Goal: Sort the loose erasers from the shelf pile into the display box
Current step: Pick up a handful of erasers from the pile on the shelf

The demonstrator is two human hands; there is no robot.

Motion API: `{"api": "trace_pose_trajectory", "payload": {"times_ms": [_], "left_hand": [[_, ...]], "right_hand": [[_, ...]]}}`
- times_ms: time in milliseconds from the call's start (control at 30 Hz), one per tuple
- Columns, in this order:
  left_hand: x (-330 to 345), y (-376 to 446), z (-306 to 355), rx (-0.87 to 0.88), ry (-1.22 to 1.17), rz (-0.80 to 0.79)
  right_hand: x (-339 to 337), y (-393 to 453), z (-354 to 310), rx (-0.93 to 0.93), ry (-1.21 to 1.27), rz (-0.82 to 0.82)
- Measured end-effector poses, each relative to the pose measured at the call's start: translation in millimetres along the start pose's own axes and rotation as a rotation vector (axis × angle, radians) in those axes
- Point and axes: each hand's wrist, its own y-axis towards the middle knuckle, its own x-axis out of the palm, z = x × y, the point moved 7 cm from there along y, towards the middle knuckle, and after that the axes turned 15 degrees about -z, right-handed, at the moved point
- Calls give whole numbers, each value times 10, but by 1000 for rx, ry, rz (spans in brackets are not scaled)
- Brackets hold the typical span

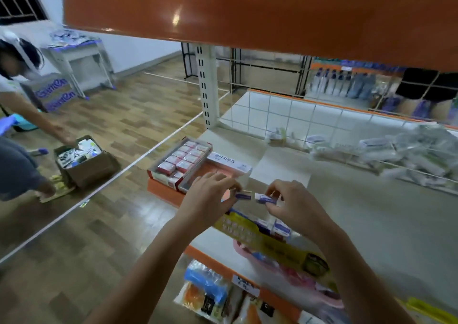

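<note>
My left hand [210, 195] pinches a small blue-sleeved eraser [243, 196] at its fingertips. My right hand [288, 202] holds another blue-and-white eraser [265, 199] just right of it, the two erasers nearly end to end above the shelf. Below my hands lies a yellow display box [260, 239] with several blue-and-white erasers [281, 228] standing in it. A red-and-white box [181, 162] full of red-sleeved erasers sits at the shelf's left end, with its lid [229, 164] beside it.
The white shelf [371, 212] has a wire grid divider [309, 120] behind it, and plastic-wrapped packs [421, 150] piled at the right. An orange upper shelf [247, 19] overhangs. Packaged goods [210, 291] hang below. A person [17, 115] bends over a cardboard box [84, 161] on the floor at left.
</note>
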Motion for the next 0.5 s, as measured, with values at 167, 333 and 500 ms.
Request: {"api": "trace_pose_trajectory", "payload": {"times_ms": [167,333,500], "left_hand": [[-8,313,-116,93,-23,-37],[41,498,-129,203,-78,-74],[152,617,-80,347,-41,-202]], "right_hand": [[195,148,80,144,-68,-137],[359,183,122,236,-87,-222],[386,183,96,347,-125,-164]]}}
